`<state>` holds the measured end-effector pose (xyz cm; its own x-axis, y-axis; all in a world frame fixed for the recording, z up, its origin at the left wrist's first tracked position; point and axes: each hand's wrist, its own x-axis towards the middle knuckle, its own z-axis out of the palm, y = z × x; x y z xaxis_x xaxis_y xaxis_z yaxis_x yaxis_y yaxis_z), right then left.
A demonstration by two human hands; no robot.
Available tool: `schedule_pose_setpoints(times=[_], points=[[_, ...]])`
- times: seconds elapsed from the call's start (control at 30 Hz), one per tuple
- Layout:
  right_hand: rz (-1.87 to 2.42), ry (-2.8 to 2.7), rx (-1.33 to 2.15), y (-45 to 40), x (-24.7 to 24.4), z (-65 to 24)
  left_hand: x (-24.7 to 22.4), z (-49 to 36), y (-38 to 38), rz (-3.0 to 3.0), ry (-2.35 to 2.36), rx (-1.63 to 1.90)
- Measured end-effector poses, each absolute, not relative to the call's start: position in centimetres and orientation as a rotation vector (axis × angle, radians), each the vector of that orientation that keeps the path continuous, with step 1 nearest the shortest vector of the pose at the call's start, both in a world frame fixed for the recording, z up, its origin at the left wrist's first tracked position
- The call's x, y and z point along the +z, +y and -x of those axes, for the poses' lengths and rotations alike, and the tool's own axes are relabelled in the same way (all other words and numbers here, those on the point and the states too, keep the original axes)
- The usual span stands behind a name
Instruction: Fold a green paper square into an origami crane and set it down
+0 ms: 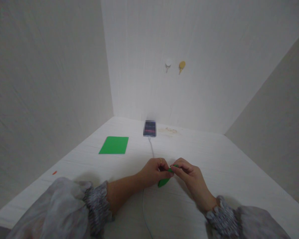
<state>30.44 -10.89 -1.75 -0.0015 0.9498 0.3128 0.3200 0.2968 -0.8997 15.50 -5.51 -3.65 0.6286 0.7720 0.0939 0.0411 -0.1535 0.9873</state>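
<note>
A small folded piece of green paper (163, 182) is held between both hands over the white surface. My left hand (155, 172), with a ring on one finger, pinches it from the left. From the right, the thumb and fingertips of my right hand (189, 172) close on its upper end. The fingers cover much of the paper, so its full shape is hidden. Farther off to the left, a flat green square sheet of paper (114, 145) lies on the surface.
A phone (149, 128) sits by the back wall, its pale cable (151, 146) running toward me beneath my left arm. Two hooks, one white (167, 63) and one yellow (181, 65), are on the wall. A small orange scrap (54, 172) lies far left. Walls enclose the surface.
</note>
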Motion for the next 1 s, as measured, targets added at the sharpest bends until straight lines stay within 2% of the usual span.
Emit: schedule_pose_setpoints(times=[0.47,0.83,1.0], points=[[1.171,-1.556,0.733,-11.2,-1.4,-30.5,-3.3,-15.7,-5.7,-1.529,0.661,0.673],[1.133,-1.539,0.750,-11.4,-1.4,-30.4,-2.6,-16.3,-5.7,-1.135,0.616,0.614],[1.122,-1.474,0.743,-11.2,-1.8,-30.5,-2.4,-16.4,-5.8,-1.138,0.628,0.545]])
